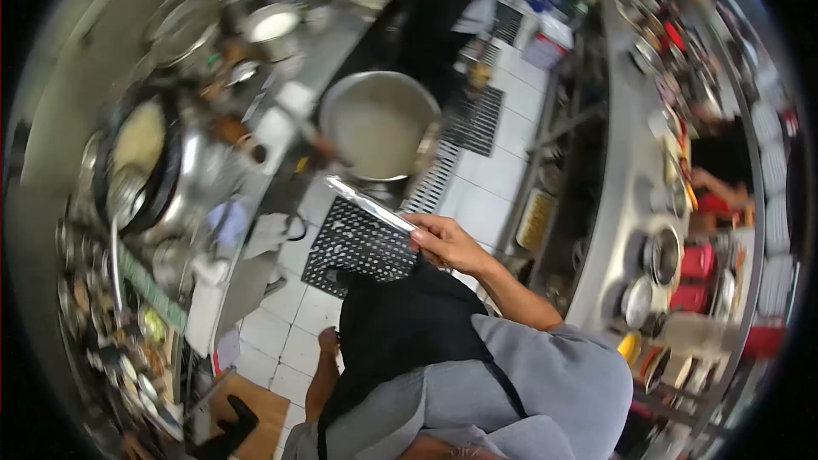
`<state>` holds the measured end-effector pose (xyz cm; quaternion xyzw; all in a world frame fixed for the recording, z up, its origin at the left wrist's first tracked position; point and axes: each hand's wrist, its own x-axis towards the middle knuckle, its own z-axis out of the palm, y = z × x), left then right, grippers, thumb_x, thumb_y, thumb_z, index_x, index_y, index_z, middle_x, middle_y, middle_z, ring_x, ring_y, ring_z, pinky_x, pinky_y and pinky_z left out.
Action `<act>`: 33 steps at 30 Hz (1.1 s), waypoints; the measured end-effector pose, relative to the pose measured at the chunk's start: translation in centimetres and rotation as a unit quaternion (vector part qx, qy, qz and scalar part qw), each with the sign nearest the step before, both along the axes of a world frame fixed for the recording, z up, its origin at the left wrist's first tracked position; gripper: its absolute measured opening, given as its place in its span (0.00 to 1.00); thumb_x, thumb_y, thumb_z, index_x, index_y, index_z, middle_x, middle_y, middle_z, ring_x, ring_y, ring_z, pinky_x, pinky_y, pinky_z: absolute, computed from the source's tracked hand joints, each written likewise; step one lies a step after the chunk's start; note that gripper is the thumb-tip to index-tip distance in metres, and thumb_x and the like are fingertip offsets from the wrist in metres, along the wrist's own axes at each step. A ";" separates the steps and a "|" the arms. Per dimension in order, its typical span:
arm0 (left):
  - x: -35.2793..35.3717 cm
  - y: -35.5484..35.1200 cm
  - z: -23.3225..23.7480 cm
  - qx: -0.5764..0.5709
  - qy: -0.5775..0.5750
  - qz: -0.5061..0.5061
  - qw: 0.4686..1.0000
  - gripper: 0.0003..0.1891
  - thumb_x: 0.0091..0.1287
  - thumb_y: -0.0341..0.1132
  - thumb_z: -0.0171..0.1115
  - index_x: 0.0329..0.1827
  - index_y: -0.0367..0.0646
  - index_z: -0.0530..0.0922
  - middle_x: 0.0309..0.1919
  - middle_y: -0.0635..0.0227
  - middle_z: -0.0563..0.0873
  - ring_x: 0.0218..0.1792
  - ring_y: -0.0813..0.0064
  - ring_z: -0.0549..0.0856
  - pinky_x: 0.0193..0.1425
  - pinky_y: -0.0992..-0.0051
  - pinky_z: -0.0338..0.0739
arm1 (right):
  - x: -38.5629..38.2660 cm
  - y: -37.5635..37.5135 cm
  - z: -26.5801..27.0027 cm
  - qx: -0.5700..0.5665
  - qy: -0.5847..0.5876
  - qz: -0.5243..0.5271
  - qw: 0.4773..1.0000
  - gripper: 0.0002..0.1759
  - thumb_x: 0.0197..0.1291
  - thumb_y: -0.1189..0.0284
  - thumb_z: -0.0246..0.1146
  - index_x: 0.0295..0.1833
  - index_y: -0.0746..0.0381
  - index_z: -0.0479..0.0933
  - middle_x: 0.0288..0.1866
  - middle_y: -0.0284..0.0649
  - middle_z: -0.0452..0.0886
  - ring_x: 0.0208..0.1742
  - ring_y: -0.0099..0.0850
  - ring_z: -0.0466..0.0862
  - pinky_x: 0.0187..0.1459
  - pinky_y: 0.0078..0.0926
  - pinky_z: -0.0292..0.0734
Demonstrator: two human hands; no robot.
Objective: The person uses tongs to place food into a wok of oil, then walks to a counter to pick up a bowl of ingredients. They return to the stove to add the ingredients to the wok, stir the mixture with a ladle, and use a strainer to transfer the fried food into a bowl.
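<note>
My right hand [443,243] is closed round the near end of a long, shiny metal utensil [371,203], which points up and to the left over the black perforated mat [358,243]. Its far end lies in view just below a large metal pot [379,123] holding a pale, cloudy liquid. Down at my side hangs my left hand [329,342], small in view beside the black apron; its fingers are too small and blurred to make out.
A wok [141,145] with pale contents and a skimmer [126,196] stands at the left. Beyond the pot is a person in a dark apron [434,17]. A long steel counter [626,162] with pans runs along the right. Grated drains and mats cover parts of the tiled floor.
</note>
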<state>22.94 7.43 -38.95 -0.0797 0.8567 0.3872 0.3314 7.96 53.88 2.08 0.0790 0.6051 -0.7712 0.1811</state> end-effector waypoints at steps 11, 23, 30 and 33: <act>4.9 -6.6 -0.8 0.138 0.030 0.206 0.968 0.13 0.71 0.37 0.50 0.53 0.48 0.78 0.36 0.70 0.83 0.34 0.68 0.85 0.31 0.67 0.82 | -10.9 -17.7 2.7 -0.124 -0.009 0.158 0.980 0.37 0.68 0.69 0.63 0.77 0.68 0.57 0.55 0.49 0.80 0.23 0.22 0.76 0.27 0.19 0.75; -22.9 -1.2 33.8 0.352 0.088 -0.044 0.931 0.19 0.79 0.42 0.53 0.55 0.33 0.82 0.50 0.63 0.88 0.52 0.74 0.84 0.59 0.73 0.77 | -18.9 -24.0 6.9 -0.181 0.052 0.184 0.965 0.30 0.68 0.60 0.64 0.67 0.68 0.67 0.43 0.43 0.83 0.25 0.23 0.75 0.28 0.22 0.73; -41.5 8.4 37.5 0.530 -0.064 0.105 0.839 0.27 0.70 0.46 0.61 0.63 0.33 0.70 0.52 0.53 0.82 0.55 0.65 0.81 0.60 0.65 0.77 | -23.7 -24.1 7.9 -0.299 0.073 0.155 0.939 0.28 0.71 0.62 0.61 0.71 0.63 0.67 0.31 0.35 0.72 0.25 0.24 0.72 0.29 0.29 0.72; -49.2 14.8 37.2 0.624 -0.118 0.233 0.737 0.40 0.69 0.56 0.60 0.73 0.37 0.56 0.64 0.48 0.72 0.66 0.56 0.73 0.68 0.56 0.72 | -26.7 -23.2 8.6 -0.295 0.087 0.157 0.939 0.27 0.73 0.62 0.59 0.70 0.65 0.66 0.30 0.33 0.70 0.24 0.23 0.70 0.28 0.27 0.72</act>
